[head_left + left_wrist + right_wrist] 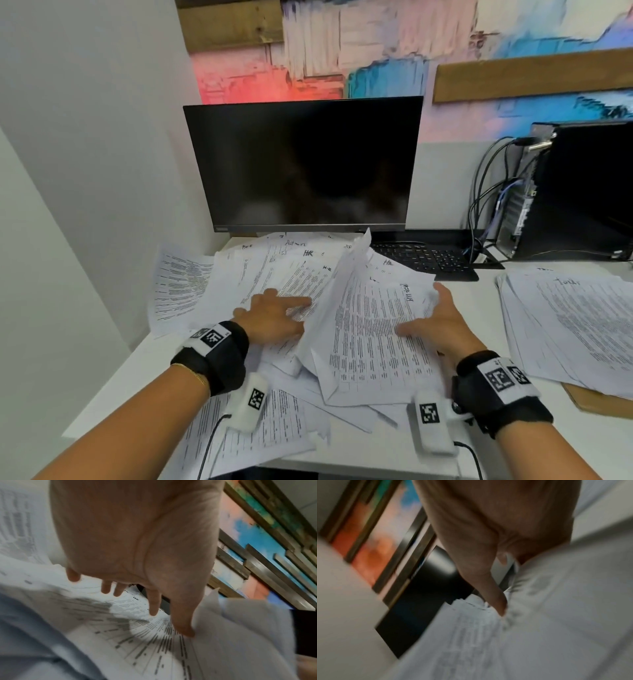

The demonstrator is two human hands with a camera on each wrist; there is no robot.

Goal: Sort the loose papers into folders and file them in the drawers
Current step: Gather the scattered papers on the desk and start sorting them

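Papers (342,308) everywhere still, so you're early in this one. Head view: the loose heap fills the middle of the frame under the monitor (301,164), with scribbled labels like "HR" on some top corners. Your left hand (270,318) lies flat on the heap, fingers straight and spread. Your right hand (442,325) has its thumb on top of a sheet (373,335) that's lifted at its left edge; the fingers look tucked under the right edge, so I'd call that a grip. At the right edge of the frame there's one sorted stack (575,325) sitting on what looks like a brown folder (596,401). No drawers in sight.

Left wrist view: fingers (154,604) hang straight over printed sheets, holding nothing.

Right wrist view: blurry, thumb (498,601) pressed to paper, the rest hidden.

My guess: one pile started, most sorting left, filing not yet begun.
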